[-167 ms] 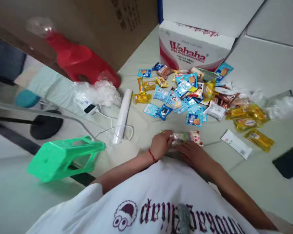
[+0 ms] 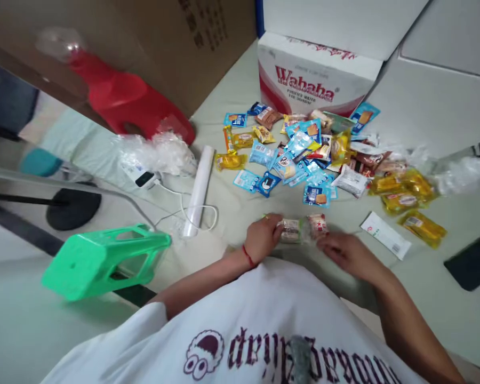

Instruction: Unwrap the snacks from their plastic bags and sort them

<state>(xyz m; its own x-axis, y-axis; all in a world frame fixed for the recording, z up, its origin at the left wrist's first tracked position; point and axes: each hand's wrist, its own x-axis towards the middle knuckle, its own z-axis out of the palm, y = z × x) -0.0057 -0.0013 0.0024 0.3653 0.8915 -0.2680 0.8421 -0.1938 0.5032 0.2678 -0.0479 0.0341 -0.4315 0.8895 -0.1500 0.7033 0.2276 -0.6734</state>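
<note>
My left hand (image 2: 262, 237), with a red string bracelet (image 2: 248, 256) at its wrist, is closed on the left end of a clear-wrapped snack packet (image 2: 291, 231). The packet lies on the pale floor close in front of my white shirt (image 2: 280, 304). A small white packet with red print (image 2: 317, 223) lies just right of it. My right hand (image 2: 350, 255) is beside that packet's lower edge, fingers pointing left and partly apart. Its fingertips are at or near the packet; whether they touch it cannot be made out. Beyond both hands spreads a heap of wrapped snacks (image 2: 300, 149).
A Wahaba carton (image 2: 312, 82) stands behind the heap. To the left are a red jug (image 2: 124, 98), a white roll (image 2: 200, 192), a cable (image 2: 216, 216) and a green plastic stool (image 2: 104, 261). Rightward lie a white sachet (image 2: 385, 235), yellow packets (image 2: 423, 228) and a black phone-like slab (image 2: 472, 263).
My right hand has moved right, off the clear-wrapped packet, uncovering more of it and the red-and-white packet. The left hand stays in place.
</note>
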